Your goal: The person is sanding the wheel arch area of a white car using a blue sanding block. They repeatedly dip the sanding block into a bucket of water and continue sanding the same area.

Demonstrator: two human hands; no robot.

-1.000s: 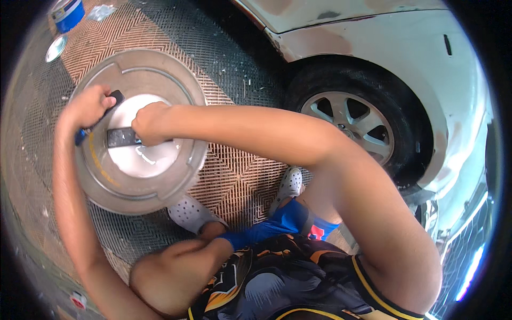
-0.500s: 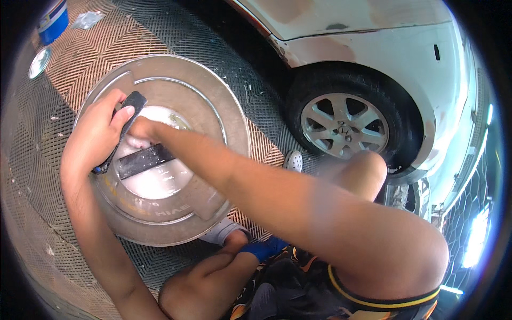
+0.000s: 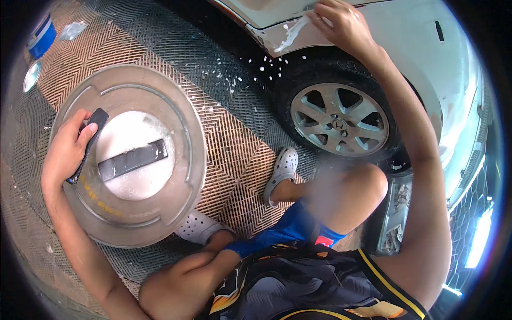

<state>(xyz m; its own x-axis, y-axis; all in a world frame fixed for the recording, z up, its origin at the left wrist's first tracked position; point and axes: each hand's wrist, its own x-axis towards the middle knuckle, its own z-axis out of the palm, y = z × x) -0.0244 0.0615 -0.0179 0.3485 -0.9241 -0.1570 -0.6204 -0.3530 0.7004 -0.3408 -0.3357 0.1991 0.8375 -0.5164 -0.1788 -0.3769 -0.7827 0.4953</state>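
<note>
Fingers [image 3: 88, 130] of the left hand [image 3: 66, 152] clench a thin black spreader [image 3: 89, 140], pressed onto a big grey round lid [image 3: 176, 122] on the grated floor [image 3: 234, 144] at left. It looks light, stiff — best pinched along its upper edge. Far right, the right hand [image 3: 341, 24] lies flat, fingers loosely spread, smearing white filler [image 3: 290, 34] on the car's fender [image 3: 405, 48] — soft, wet stuff.
</note>
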